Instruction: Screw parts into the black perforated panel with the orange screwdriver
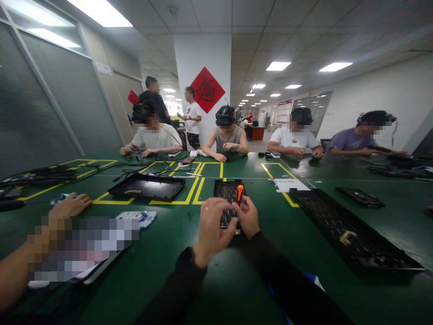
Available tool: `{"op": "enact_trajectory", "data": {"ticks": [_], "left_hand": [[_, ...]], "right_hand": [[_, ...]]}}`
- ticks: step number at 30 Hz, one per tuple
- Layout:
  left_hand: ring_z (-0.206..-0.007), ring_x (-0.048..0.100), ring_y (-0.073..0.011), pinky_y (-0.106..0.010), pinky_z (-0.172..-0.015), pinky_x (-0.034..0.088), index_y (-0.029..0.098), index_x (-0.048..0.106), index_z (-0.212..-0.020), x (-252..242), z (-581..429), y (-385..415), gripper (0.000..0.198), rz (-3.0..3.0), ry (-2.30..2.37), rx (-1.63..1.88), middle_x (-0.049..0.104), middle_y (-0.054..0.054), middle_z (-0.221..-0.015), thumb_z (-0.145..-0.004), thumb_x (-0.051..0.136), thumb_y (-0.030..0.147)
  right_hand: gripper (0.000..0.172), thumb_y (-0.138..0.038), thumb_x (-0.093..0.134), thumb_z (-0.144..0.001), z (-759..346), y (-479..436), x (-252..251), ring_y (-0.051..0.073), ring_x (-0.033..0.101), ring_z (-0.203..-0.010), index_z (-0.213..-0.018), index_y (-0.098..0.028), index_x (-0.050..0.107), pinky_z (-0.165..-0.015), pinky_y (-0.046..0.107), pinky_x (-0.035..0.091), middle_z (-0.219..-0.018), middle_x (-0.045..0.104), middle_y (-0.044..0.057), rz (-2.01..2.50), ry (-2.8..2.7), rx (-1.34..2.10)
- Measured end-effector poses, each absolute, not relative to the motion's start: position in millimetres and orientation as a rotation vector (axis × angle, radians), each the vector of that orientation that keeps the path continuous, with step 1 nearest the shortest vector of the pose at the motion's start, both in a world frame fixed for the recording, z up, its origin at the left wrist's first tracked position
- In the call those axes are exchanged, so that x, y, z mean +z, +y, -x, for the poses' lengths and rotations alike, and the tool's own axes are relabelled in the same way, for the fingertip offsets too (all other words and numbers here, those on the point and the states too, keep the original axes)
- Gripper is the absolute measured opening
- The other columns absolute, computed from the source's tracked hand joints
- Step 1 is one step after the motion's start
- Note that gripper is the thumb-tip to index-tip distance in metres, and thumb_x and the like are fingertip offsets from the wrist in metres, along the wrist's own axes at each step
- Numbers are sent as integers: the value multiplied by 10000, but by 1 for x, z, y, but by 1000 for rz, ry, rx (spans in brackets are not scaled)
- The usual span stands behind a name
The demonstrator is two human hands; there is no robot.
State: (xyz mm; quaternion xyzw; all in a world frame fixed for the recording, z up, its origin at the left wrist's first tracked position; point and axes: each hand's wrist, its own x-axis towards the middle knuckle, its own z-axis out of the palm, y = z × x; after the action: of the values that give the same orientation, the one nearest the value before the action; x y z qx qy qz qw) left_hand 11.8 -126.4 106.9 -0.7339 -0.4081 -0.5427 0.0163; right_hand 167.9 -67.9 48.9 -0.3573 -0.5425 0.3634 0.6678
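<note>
My right hand (249, 217) is closed on a screwdriver (240, 193) with an orange and black handle, which points up from the fingers. The tool's tip is hidden behind my fingers. To its left, my left hand (212, 228) has its thumb and fingers curved and apart, with nothing visible between them. Its index finger reaches close to the right fingertips. Under and beyond both hands lies a black rectangular case (221, 186) on the green table, its inside dark with small light specks. My hands cover much of it.
A long black tray (358, 243) with small bits stands at right, near a smaller black panel (360, 197). Another black tray (147, 186) is at left. A neighbour's arm (64, 214) rests at far left. Several people sit opposite. Yellow tape (198, 189) marks the green table (169, 266).
</note>
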Motion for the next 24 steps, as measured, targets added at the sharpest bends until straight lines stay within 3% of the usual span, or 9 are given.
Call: {"op": "enact_trajectory", "data": {"ticks": [4,10,16,18,24], "left_hand": [[-1078,432,-214,-390,-927,314,212,500,-1043,63,-38,-70,321,2275,-1638,-1796,506,-66,-1103,-761,501,365],[-959,506,-177,-337,-857,388,175,511,-1033,8,-6,-16,313,2151,-2023,-2265,538,-68,-1029,-783,448,352],[-869,523,-164,-331,-840,407,160,563,-927,2,-8,-16,241,2241,-1984,-2099,545,-62,-972,-737,510,300],[-857,522,-162,-330,-836,409,162,575,-903,3,-9,-17,217,2250,-1980,-2026,544,-60,-956,-738,505,284],[-849,521,-159,-322,-821,416,171,593,-874,4,-6,-19,194,2264,-1978,-1956,545,-51,-920,-757,477,272]], "right_hand": [[355,-293,588,-733,-167,-69,51,139,594,-739,-1056,-172,504,-642,259,483,-978,616,63,759,-1179,828],[365,-307,518,-784,-166,-69,51,141,590,-694,-1122,-177,470,-429,194,394,-958,626,76,792,-1163,874],[343,-270,568,-756,-165,-69,52,156,591,-845,-1073,-171,483,-696,260,475,-1008,609,74,732,-1196,819],[328,-269,578,-747,-166,-69,52,146,587,-817,-1048,-170,497,-709,260,470,-968,612,61,740,-1217,795],[350,-295,598,-718,-167,-68,49,70,473,-543,-1034,-173,513,-494,194,409,-868,583,22,831,-1208,740]]}}
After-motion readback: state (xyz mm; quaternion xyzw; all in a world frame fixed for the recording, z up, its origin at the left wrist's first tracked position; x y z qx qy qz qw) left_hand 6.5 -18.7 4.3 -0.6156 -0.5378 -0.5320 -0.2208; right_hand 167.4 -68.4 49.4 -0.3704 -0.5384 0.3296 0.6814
